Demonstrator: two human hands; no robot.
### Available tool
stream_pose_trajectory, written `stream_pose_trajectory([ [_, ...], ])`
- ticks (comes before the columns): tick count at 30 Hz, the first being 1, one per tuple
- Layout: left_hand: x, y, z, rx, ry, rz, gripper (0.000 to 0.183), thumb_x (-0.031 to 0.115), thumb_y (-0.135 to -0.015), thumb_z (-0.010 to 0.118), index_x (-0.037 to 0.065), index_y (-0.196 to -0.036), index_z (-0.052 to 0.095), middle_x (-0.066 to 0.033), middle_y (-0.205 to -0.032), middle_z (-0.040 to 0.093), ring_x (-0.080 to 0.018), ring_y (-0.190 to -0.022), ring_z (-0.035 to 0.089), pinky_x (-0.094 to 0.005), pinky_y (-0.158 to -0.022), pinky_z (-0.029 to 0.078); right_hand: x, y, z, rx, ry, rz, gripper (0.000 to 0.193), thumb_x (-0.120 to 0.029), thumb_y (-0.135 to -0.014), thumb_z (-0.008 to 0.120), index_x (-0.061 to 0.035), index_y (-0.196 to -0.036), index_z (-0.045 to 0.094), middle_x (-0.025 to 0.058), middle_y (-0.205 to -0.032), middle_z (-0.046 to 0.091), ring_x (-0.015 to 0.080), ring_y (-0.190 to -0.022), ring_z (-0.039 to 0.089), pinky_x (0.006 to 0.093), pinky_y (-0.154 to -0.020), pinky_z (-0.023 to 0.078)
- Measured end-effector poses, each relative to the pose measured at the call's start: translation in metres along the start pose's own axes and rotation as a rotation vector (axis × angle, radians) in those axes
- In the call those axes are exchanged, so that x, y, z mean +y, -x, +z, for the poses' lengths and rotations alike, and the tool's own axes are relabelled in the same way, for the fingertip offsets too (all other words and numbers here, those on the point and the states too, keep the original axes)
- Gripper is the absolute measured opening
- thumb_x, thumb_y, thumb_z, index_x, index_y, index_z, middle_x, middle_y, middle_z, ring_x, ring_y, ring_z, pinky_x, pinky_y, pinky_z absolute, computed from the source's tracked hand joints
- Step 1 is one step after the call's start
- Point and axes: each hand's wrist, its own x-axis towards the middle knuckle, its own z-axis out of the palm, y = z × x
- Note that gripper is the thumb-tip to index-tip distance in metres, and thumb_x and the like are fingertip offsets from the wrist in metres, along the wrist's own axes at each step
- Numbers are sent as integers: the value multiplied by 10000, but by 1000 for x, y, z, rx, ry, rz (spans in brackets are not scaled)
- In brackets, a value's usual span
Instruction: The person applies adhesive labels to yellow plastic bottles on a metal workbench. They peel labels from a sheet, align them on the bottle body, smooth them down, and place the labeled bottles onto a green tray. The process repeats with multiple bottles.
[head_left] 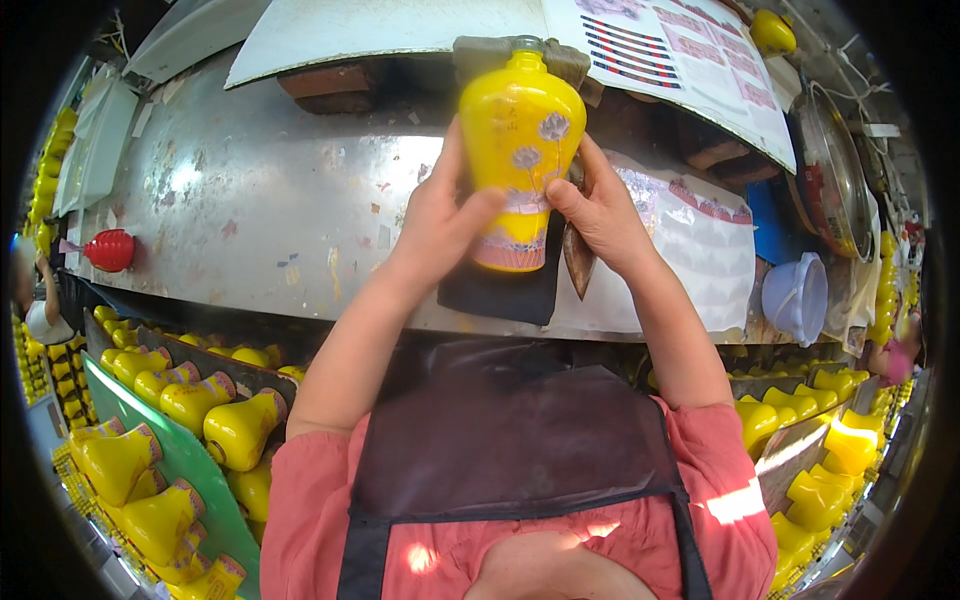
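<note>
A glossy yellow bottle (522, 110) with pale purple lotus flowers and a patterned band round its foot lies between my hands. Its narrow neck points away from me, against a grey-brown padded rest (568, 64). My left hand (445, 205) clasps its left side, thumb on the lower body. On the other side my right hand (604, 205) grips it, with the thumb on the front near the flower stems. Most of my other fingers are hidden behind the bottle. Beneath its foot is a dark folded cloth (510, 302). A brown pointed piece (578, 262) shows just below my right hand.
Printed sheets lie on a raised white board (400, 30) and on the metal table (250, 220). A pale blue bucket (796, 298) stands at the right, a red container (109, 250) at the left. Several yellow bottles (240, 430) fill both near sides, beside a green panel (185, 455).
</note>
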Motion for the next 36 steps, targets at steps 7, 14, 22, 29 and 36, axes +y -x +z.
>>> stream_pose_trajectory([
  [7, -6, -2, 0, 32, 6, 89, 835, 239, -994, 637, 37, -1664, 181, -204, -1634, 396, -312, -1515, 387, -399, -1217, 335, -13, 3, -3, 13, 53, 53, 811, -302, -953, 722, -42, -1617, 336, 148, -1379, 615, 195, -1160, 610, 323, -1012, 490],
  [14, 4, -16, 1, 77, -299, 258, 754, 194, -1032, 545, 44, -1667, 169, -222, -1676, 280, -369, -1536, 326, -413, -1247, 281, -21, 0, 5, 50, 252, -68, 866, -388, -931, 720, -61, -1621, 311, 222, -1378, 638, 308, -1236, 648, 377, -1041, 498],
  [22, 1, -16, 6, 79, -199, 190, 794, 209, -1019, 561, 57, -1668, 128, -262, -1669, 266, -421, -1537, 312, -440, -1251, 271, -26, 6, 3, 88, 292, 29, 964, -436, -846, 780, -51, -1604, 325, 275, -1347, 653, 412, -1229, 662, 428, -1034, 512],
  [29, -5, -19, 3, 51, -261, 193, 857, 265, -1008, 589, 58, -1669, 85, -299, -1662, 254, -473, -1515, 326, -476, -1245, 282, -24, 5, 5, 56, 88, 21, 992, -422, -831, 784, -39, -1616, 313, 263, -1208, 676, 279, -848, 684, 344, -788, 547],
  [36, 8, -18, 7, 163, -584, 425, 956, 271, -899, 700, 77, -1660, 155, -296, -1681, 150, -490, -1545, 224, -504, -1257, 253, -47, -2, -6, 219, 476, -28, 945, -466, -805, 777, -24, -1564, 426, 209, -1060, 703, 235, -739, 654, 328, -722, 538],
])
